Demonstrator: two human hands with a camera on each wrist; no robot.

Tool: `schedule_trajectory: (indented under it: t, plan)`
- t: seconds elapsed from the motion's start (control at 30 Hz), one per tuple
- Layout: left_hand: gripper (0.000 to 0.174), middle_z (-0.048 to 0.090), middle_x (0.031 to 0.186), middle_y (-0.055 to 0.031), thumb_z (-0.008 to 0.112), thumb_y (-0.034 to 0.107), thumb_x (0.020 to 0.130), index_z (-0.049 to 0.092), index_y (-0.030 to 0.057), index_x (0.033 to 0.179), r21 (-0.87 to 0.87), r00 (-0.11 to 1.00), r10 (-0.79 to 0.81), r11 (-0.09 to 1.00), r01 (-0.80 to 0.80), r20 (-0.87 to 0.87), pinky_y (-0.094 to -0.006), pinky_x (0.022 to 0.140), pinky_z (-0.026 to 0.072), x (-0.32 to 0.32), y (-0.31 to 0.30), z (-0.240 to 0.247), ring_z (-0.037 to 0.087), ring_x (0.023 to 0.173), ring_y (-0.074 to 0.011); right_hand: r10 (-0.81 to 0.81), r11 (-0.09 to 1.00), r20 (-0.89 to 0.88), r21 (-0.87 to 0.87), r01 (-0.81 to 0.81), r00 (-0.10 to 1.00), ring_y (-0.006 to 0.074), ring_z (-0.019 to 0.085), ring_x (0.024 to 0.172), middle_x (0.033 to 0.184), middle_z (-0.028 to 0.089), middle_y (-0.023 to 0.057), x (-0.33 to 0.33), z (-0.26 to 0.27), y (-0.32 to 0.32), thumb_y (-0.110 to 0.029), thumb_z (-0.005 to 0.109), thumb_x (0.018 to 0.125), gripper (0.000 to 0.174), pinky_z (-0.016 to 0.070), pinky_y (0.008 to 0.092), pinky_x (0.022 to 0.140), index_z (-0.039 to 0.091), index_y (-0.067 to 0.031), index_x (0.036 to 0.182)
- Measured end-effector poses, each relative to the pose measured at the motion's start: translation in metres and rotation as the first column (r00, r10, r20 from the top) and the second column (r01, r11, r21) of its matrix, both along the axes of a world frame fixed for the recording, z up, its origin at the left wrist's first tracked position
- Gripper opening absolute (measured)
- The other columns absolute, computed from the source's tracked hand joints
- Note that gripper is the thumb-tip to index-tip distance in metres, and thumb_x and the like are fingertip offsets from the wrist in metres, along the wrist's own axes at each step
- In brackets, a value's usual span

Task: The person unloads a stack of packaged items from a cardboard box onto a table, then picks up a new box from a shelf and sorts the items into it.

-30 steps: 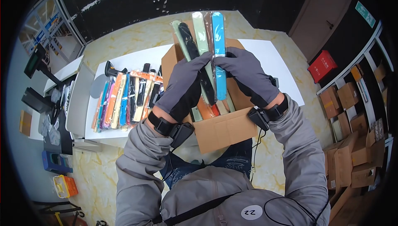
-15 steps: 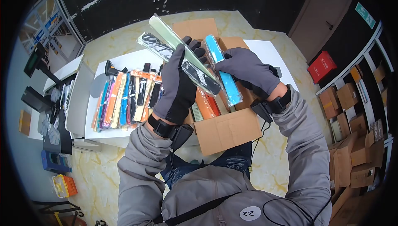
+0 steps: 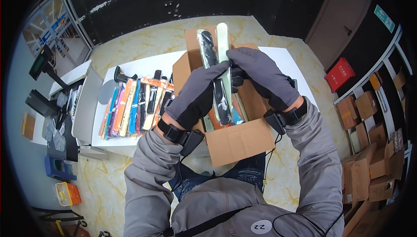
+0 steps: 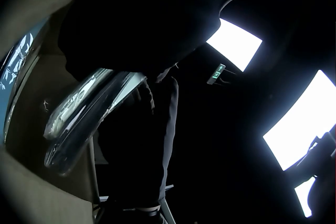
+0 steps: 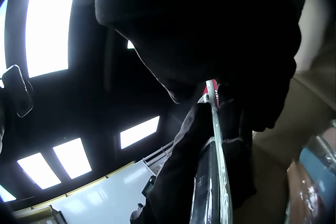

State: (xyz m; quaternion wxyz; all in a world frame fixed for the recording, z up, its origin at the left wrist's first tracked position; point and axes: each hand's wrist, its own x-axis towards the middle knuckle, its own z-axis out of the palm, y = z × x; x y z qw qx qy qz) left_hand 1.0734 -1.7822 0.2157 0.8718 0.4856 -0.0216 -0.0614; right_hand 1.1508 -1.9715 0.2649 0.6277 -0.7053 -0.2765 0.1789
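Over the cardboard box (image 3: 239, 143), my gloved left hand (image 3: 197, 85) grips two long flat strips with rounded ends in clear plastic sleeves. One is a black strip (image 3: 207, 48), also in the left wrist view as a dark strip (image 4: 79, 140). Beside it lies a pale green strip (image 3: 223, 41), seen edge-on in the right wrist view as a thin light strip (image 5: 220, 166). My gloved right hand (image 3: 263, 74) pinches the pale green strip's right edge, its lower fingers partly hidden. Inside the box lie more wrapped strips, among them a blue strip (image 3: 236, 117).
Left of the box, a row of many-coloured wrapped strips (image 3: 130, 106) lies on the white table (image 3: 286, 69), with a black handheld scanner (image 3: 123, 75) behind it. Box flaps stand up around the opening. Shelves with cardboard boxes (image 3: 365, 104) line the right side.
My right hand has let go of the blue strip, which now lies in the box, and has moved to the pale green one. My left hand has turned its strips from a leftward slant to nearly upright.
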Motion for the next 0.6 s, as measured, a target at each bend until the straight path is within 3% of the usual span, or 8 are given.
schedule_trajectory:
  t: [0.13, 0.3, 0.4, 0.43, 0.5, 0.53, 0.57, 0.6]
  plan:
    - [0.037, 0.078, 0.115, -0.0147, 0.061, 0.021, 0.113, 0.068, -0.0073, 0.136, 0.019, 0.999, -0.04, 0.999, 0.04, -0.037, -0.0302, 0.088, 0.0643, -0.003, -0.005, 0.005, 0.078, 0.095, -0.0199, -0.063, 0.984, 0.02, -0.166, 0.065, 0.998, 0.0133, 0.068, 0.081, 0.093, 0.073, 0.0066, 0.002, -0.001, 0.002, -0.035, 0.064, 0.108, 0.042, 0.0538, 0.0284, 0.075, 0.075, 0.0036, 0.119]
    - [0.037, 0.078, 0.117, -0.0137, 0.059, 0.02, 0.115, 0.066, -0.0071, 0.139, -0.021, 0.993, 0.055, 0.998, -0.053, 0.106, -0.03, 0.089, 0.0637, -0.007, -0.007, 0.005, 0.078, 0.102, -0.0201, -0.18, 0.979, 0.074, -0.089, 0.186, 0.981, 0.0134, 0.068, 0.079, 0.091, 0.073, 0.0067, 0.012, -0.006, -0.004, -0.034, 0.065, 0.107, 0.04, 0.0541, 0.028, 0.073, 0.076, 0.0037, 0.115]
    - [0.037, 0.078, 0.12, -0.0128, 0.06, 0.015, 0.113, 0.063, -0.0022, 0.145, 0.249, 0.923, 0.139, 0.938, -0.239, 0.359, -0.0302, 0.091, 0.0633, 0.016, 0.0, -0.026, 0.078, 0.106, -0.02, -0.332, 0.943, 0.145, 0.049, 0.329, 0.932, 0.0103, 0.066, 0.077, 0.092, 0.072, 0.0047, 0.016, 0.001, -0.011, -0.027, 0.067, 0.108, 0.033, 0.0559, 0.0278, 0.073, 0.075, 0.0028, 0.119]
    - [0.037, 0.078, 0.12, -0.0128, 0.06, 0.015, 0.113, 0.063, -0.0022, 0.145, 0.247, 0.923, 0.142, 0.939, -0.24, 0.357, -0.0302, 0.091, 0.0633, 0.013, -0.002, -0.02, 0.078, 0.106, -0.02, -0.331, 0.944, 0.144, 0.046, 0.328, 0.933, 0.0103, 0.066, 0.077, 0.092, 0.072, 0.0047, 0.014, 0.004, -0.012, -0.027, 0.067, 0.108, 0.033, 0.0559, 0.0278, 0.073, 0.075, 0.0028, 0.119]
    - [0.038, 0.078, 0.118, -0.0118, 0.062, 0.01, 0.11, 0.063, 0.0025, 0.148, -0.094, 0.993, 0.113, 0.99, -0.11, 0.037, -0.0302, 0.092, 0.0627, 0.006, -0.005, -0.002, 0.078, 0.106, -0.0191, -0.282, 0.958, 0.088, 0.084, 0.275, 0.955, 0.0109, 0.067, 0.076, 0.092, 0.072, 0.0054, 0.009, 0.015, -0.016, -0.028, 0.067, 0.108, 0.034, 0.0563, 0.0278, 0.074, 0.075, 0.0027, 0.12]
    - [0.04, 0.078, 0.118, -0.0113, 0.063, 0.007, 0.108, 0.062, 0.0049, 0.149, -0.274, 0.992, 0.049, 0.959, -0.079, -0.115, -0.0303, 0.093, 0.0624, 0.004, -0.006, 0.003, 0.078, 0.105, -0.0187, -0.257, 0.962, 0.062, 0.106, 0.25, 0.964, 0.0111, 0.067, 0.076, 0.093, 0.073, 0.0057, 0.007, 0.018, -0.017, -0.028, 0.068, 0.107, 0.034, 0.0566, 0.0278, 0.074, 0.075, 0.0026, 0.12]
    - [0.04, 0.078, 0.118, -0.0113, 0.063, 0.007, 0.108, 0.062, 0.0049, 0.149, -0.275, 0.992, 0.047, 0.958, -0.077, -0.114, -0.0303, 0.093, 0.0624, 0.006, -0.004, -0.002, 0.078, 0.105, -0.0187, -0.259, 0.962, 0.063, 0.105, 0.252, 0.964, 0.0111, 0.067, 0.076, 0.093, 0.073, 0.0057, 0.004, 0.021, -0.016, -0.028, 0.068, 0.107, 0.034, 0.0566, 0.0278, 0.074, 0.075, 0.0026, 0.12]
    - [0.04, 0.078, 0.116, -0.0108, 0.064, 0.009, 0.109, 0.063, 0.0051, 0.148, -0.049, 0.996, 0.085, 0.995, -0.084, 0.015, -0.0303, 0.093, 0.0619, 0.01, 0.001, -0.014, 0.077, 0.105, -0.0184, -0.245, 0.969, 0.065, 0.048, 0.242, 0.967, 0.0112, 0.067, 0.077, 0.092, 0.073, 0.0058, -0.001, 0.022, -0.013, -0.028, 0.068, 0.107, 0.034, 0.0565, 0.0279, 0.074, 0.076, 0.0026, 0.119]
